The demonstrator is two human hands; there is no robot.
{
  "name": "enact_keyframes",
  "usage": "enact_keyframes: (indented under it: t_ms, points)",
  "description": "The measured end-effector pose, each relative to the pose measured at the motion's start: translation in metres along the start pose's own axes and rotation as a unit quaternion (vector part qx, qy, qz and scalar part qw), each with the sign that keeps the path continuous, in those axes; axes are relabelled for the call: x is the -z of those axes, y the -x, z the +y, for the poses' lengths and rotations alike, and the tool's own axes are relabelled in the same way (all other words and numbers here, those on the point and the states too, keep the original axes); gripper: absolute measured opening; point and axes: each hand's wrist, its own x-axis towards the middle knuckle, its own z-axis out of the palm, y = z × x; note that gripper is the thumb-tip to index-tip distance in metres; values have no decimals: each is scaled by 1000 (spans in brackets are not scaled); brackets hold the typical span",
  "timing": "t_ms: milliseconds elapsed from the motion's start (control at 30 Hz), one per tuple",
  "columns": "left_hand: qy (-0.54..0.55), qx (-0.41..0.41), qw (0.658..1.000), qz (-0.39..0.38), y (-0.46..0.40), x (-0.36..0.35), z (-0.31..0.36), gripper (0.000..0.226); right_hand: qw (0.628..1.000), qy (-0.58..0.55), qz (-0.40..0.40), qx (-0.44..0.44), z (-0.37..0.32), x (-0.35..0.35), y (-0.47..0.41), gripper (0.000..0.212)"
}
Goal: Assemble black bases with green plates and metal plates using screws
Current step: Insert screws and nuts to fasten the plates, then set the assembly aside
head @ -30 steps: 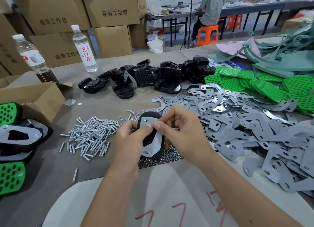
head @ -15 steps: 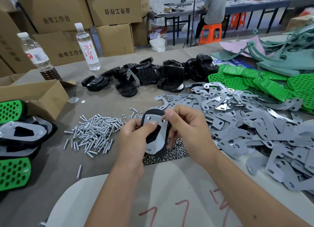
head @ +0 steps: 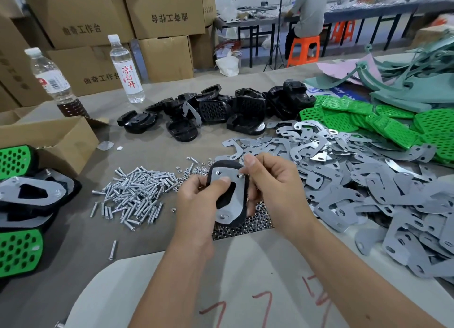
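both hands hold a black base with a metal plate on it, above the table.

the left hand (head: pixel 196 200) grips the black base (head: pixel 242 217), thumb pressed on the metal plate (head: pixel 229 192). the right hand (head: pixel 275 190) curls round its far edge, fingertips pinching at a small nut (head: pixel 241 176) by the top hole. loose screws (head: pixel 137 192) lie to the left, spare plates (head: pixel 356 180) to the right.
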Motion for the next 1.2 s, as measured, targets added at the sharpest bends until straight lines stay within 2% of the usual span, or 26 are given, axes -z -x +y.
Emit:
enact_keyframes:
  t_ms: [100, 167, 333, 367, 433, 500, 700, 867, 1067, 1200]
  points:
    - [24, -5, 1000, 20, -3, 3, 3, 28, 1000, -6, -20, 15, 0, -1, 1, 30]
    - [20, -11, 999, 25, -5, 5, 4, 30, 999, 26, -35, 26, 1, -4, 1, 9]
    - [-17, -37, 999, 27, -5, 6, 3, 31, 992, 122, -17, 40, 6, -7, 1, 14]
    - [-35, -47, 998, 29, -5, 5, 3, 27, 983, 168, -9, 67, 7, -5, 0, 14]
    - [-65, -63, 996, 28, -5, 5, 1, 18, 943, 298, -10, 146, 6, -1, -2, 14]
    - [-82, -76, 993, 25, -4, 5, 1, 19, 903, 389, -36, 179, 3, 2, -4, 15]
    - [-89, -82, 992, 19, -5, 9, 7, 31, 851, 487, -80, 178, -6, -2, -3, 15]
    - [-98, -74, 992, 20, -7, 14, 10, 28, 813, 543, -96, 187, -10, -7, -1, 27]
    - [-136, -94, 986, 10, -5, 12, 7, 30, 801, 576, -69, 146, -4, -14, 2, 30]
    - [-155, -97, 983, -9, -3, 10, 7, 28, 810, 578, -29, 98, -1, -12, 1, 37]
